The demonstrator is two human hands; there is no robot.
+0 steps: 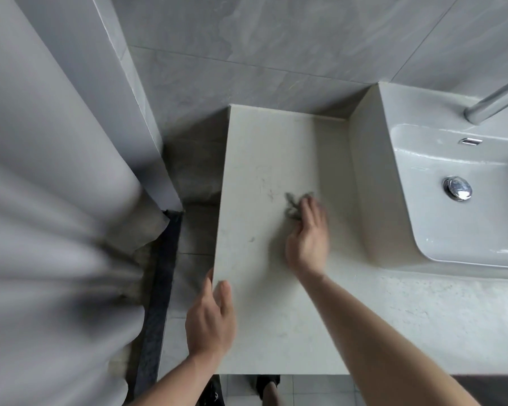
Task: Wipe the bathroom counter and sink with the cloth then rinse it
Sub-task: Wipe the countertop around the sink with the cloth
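Observation:
A pale stone counter (264, 148) fills the middle of the view. My right hand (307, 238) lies on it, blurred, with its fingers over a small crumpled grey cloth (294, 205); how tightly the fingers hold the cloth cannot be made out. My left hand (210, 320) rests on the counter's left edge, thumb over the side and fingers on top. The white sink (417, 200) stands to the right, with a chrome drain plug (457, 187) in its basin and a chrome tap (494, 102) above it. Faint dark smudges mark the counter left of the cloth.
A grey shower curtain (50, 200) hangs at the left, beside a tiled wall corner (141, 112) and a dark floor threshold (159, 288). Grey wall tiles (276, 39) back the counter. My feet show below the counter's front edge.

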